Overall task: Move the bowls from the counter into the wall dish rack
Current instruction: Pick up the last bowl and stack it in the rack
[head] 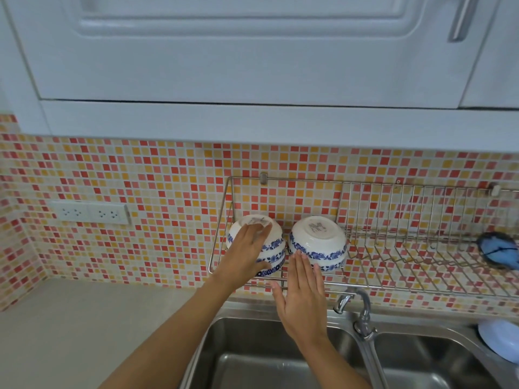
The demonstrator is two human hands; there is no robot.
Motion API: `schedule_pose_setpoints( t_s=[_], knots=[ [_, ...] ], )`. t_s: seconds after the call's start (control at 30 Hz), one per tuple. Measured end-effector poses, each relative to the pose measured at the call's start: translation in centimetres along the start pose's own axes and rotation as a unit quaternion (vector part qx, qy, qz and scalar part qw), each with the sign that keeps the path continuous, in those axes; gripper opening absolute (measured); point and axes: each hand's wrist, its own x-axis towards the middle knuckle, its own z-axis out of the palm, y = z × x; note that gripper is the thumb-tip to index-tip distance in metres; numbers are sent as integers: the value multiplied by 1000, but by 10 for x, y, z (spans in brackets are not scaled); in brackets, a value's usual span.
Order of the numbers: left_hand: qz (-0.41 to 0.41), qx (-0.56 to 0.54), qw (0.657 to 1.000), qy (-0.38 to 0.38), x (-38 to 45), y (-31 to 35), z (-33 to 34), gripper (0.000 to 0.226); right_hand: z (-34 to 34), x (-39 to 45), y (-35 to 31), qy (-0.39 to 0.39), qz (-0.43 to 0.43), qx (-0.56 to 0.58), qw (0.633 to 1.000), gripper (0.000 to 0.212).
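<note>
Where the wire dish rack (365,284) hangs on the mosaic wall above the sink (269,360), two stacks of blue-patterned bowls sit upside down at its left end. The left hand (247,254) lies over the left stack (271,249), fingers (252,234) spread across its side and base, hiding much of it; how many bowls it holds is hard to tell. The right hand (302,299) is flat and open, fingers pressed together, fingertips at the lower edge of the right stack (318,242); contact is unclear. The rack's right end, with a blurred blue object (498,249), is cut off. The table (70,332) lies lower left.
</note>
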Motion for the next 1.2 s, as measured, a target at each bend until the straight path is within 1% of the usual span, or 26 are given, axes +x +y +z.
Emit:
schedule_pose_setpoints(
  t_s=[0.13,0.23,0.33,0.4,0.5,0.6,0.67,0.77,0.9,1.03,1.13,1.2],
  knots=[
    [-36,-38,999,2,-2,-2,1,87,-1,0,0,1,0,4,1000,71],
    [-68,-84,993,37,-9,-1,3,80,-2,1,-1,4,3,8,1000,69],
    [-102,-86,989,67,-18,4,6,79,-9,15,-2,23,31,56,998,64],
    [-125,-78,985,86,-20,5,8,81,-19,34,5,25,54,87,994,65],
    [-174,-87,976,98,-19,6,5,88,-26,68,35,-8,108,66,992,75],
    [-239,-145,955,99,-16,8,1,97,-23,84,62,-67,165,36,983,82],
    [-264,-166,945,96,-14,8,0,101,-18,83,68,-87,178,35,980,84],
    [-267,-176,944,86,-12,2,4,101,-14,80,67,-75,168,23,983,85],
    [-280,-155,946,51,-10,3,7,101,-12,76,66,-78,186,21,979,86],
    [-285,-139,948,13,-9,6,6,98,-19,67,59,-76,182,15,980,80],
    [-275,-126,953,14,-11,7,6,96,-26,58,53,-91,167,-6,982,75],
    [-255,-104,961,28,-16,8,9,88,-30,49,48,-94,149,-26,984,75]
  ],
)
